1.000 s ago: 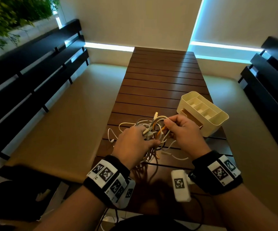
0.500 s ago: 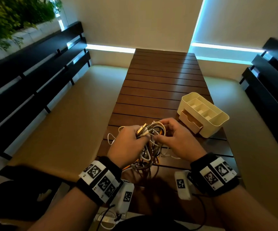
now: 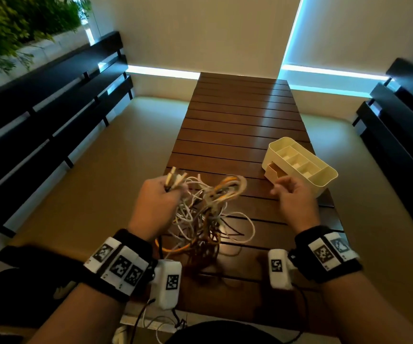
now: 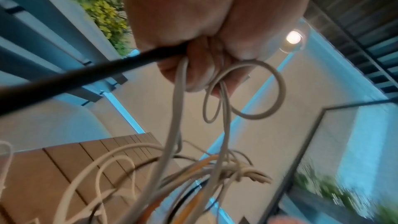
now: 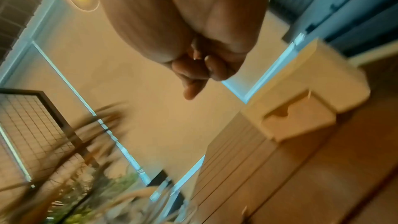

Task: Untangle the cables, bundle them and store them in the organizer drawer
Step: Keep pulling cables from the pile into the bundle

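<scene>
My left hand (image 3: 162,194) grips a tangle of white, orange and dark cables (image 3: 208,207), lifted above the slatted wooden table (image 3: 237,120); plug ends stick out above the fist. In the left wrist view the curled fingers (image 4: 200,74) clamp white strands and a black cable (image 4: 86,72), with loops hanging below. My right hand (image 3: 292,194) hovers apart from the tangle, fingers loosely curled and holding nothing, just in front of the cream organizer (image 3: 299,162). The organizer's small drawer (image 3: 273,171) is pulled partly out toward me; it also shows, blurred, in the right wrist view (image 5: 297,122).
Tan cushioned benches with dark slatted backs (image 3: 51,108) flank the table on both sides. Green plants (image 3: 14,21) sit at the upper left. The far half of the table is bare wood. Wrist-camera leads dangle at the table's near edge (image 3: 151,326).
My right hand has let go of the tangle and moved right toward the organizer. My left hand has lifted the cables up and to the left, so the bundle now hangs spread out.
</scene>
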{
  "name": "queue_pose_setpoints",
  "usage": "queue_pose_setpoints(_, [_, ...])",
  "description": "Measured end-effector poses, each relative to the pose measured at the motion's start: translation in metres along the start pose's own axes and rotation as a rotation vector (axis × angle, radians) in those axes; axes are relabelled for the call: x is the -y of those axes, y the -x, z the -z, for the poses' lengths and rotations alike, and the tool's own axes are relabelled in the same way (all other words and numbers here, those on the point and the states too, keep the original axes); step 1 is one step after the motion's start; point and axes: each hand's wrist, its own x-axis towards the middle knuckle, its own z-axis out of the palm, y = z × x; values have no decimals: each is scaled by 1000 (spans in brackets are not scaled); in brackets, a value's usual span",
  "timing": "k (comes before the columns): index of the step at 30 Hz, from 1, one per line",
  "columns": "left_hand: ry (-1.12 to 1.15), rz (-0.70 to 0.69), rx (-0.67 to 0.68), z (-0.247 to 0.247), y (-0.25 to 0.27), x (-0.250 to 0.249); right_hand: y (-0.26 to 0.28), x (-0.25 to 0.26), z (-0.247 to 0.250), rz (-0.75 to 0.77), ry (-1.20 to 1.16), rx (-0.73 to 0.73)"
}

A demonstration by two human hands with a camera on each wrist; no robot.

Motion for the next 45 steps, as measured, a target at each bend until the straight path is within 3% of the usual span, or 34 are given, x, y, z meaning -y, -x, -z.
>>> queue_pose_setpoints(2, [1,9,-40,15,-3,2,0,5,17,13,44,-29])
queue_pose_setpoints(4, [-53,-22,-27,22,-3,-3,7,17,23,126,86,22])
queue_pose_setpoints(8, [17,-67,70,12,1,-20,33,43,2,437,149,290])
queue_pose_setpoints(11, [71,-99,140,6,6,-31,52,48,-18,407,66,587])
queue_pose_setpoints(14, [118,-115,197,5,8,-39,62,51,-27,338,-69,707])
queue_pose_setpoints(21, [329,-68,208,16,15,-44,50,31,-42,442,270,544])
queue_pose_setpoints(24, [380,-31,157,21,14,-43,41,18,-38,545,459,347])
queue_pose_setpoints(28, [422,-7,113,24,14,-38,28,15,-22,556,450,139])
queue_pose_setpoints(30, [436,-9,111,21,14,-37,24,16,-17,494,542,189])
queue_pose_setpoints(32, [413,-21,117,17,13,-37,24,21,-14,399,596,348])
queue_pose_setpoints(34, [363,-38,150,14,11,-36,30,31,-12,393,419,478])
queue_pose_setpoints(37, [292,-78,229,11,10,-38,46,51,-12,536,66,459])
queue_pose_setpoints(39, [282,-102,256,8,10,-41,51,62,-19,512,-72,544])
queue_pose_setpoints(42, [335,-128,249,9,13,-49,51,60,-32,386,-5,718])
queue_pose_setpoints(45, [436,-61,194,15,11,-49,42,47,-34,271,145,725])
